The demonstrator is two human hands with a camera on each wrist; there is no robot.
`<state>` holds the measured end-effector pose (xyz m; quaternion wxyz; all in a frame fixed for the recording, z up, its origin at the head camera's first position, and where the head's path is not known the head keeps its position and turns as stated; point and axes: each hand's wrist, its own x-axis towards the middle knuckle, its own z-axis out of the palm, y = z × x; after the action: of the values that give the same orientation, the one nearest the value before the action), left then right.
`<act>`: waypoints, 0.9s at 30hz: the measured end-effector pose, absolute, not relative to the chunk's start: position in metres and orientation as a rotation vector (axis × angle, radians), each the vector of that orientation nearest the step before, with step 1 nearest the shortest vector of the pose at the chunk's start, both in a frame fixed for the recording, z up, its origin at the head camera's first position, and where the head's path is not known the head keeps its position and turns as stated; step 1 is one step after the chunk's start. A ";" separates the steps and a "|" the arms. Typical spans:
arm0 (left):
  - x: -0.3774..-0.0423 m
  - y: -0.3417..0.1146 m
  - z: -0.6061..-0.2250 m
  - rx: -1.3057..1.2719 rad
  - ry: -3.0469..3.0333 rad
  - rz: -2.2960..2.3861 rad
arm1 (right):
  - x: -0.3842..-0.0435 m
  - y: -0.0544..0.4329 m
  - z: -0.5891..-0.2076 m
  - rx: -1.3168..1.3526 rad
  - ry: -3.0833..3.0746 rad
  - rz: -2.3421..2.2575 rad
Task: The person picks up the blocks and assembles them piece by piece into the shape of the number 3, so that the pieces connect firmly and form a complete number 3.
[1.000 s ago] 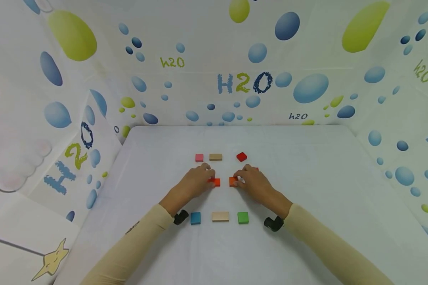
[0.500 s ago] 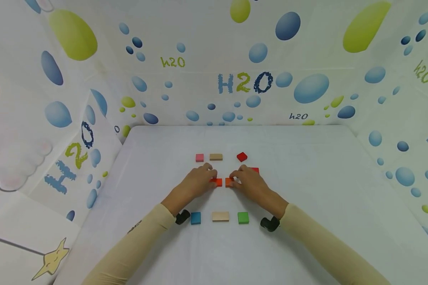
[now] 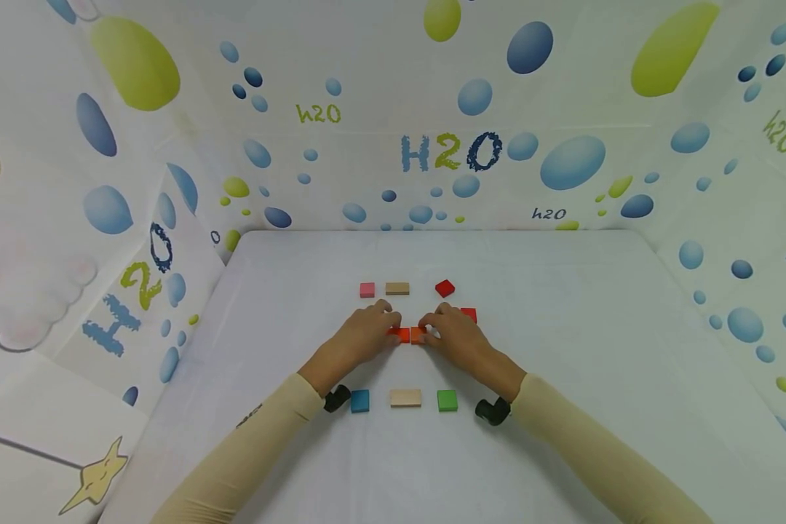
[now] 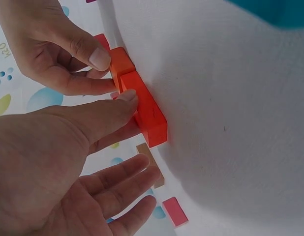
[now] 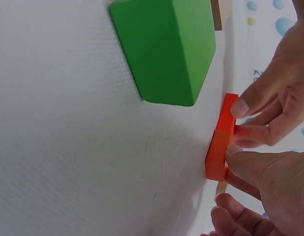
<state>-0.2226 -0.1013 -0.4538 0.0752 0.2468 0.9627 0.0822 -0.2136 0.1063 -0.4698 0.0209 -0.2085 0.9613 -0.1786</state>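
Between thumb and finger, my left hand (image 3: 360,335) pinches a bright red-orange wooden block (image 4: 151,115) on the white table. My right hand (image 3: 460,336) pinches a shorter orange block (image 5: 217,155) by its sides. The two blocks lie end to end in the middle of the table; in the right wrist view they look to be touching. My fingers partly cover both blocks. The left hand's other fingers are spread apart in the left wrist view. Just beyond the right hand lies a red block (image 3: 469,314), partly hidden by it.
Farther back lie a pink block (image 3: 367,290), a tan block (image 3: 397,289) and a turned red block (image 3: 445,288). Nearer me are a blue block (image 3: 360,401), a pale wooden block (image 3: 405,398) and a green block (image 3: 447,400). A patterned curtain (image 3: 367,167) surrounds the table (image 3: 563,306).
My hands have come together: the red-orange block slid right and the orange block slid left until their ends met or nearly met. More of the red block behind my right hand shows.
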 end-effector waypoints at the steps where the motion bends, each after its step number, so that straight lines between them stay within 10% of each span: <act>1: -0.223 -0.101 -0.454 0.738 2.885 0.246 | -0.214 0.106 -0.470 -0.646 2.981 -0.551; 27: -0.223 -0.098 -0.450 0.714 2.865 0.210 | -0.214 0.106 -0.468 -0.671 2.965 -0.587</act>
<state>-0.2229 -0.0983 -0.4501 0.0905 0.2402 0.9639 0.0706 -0.2136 0.1059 -0.4683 0.0226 -0.2166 0.9574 -0.1895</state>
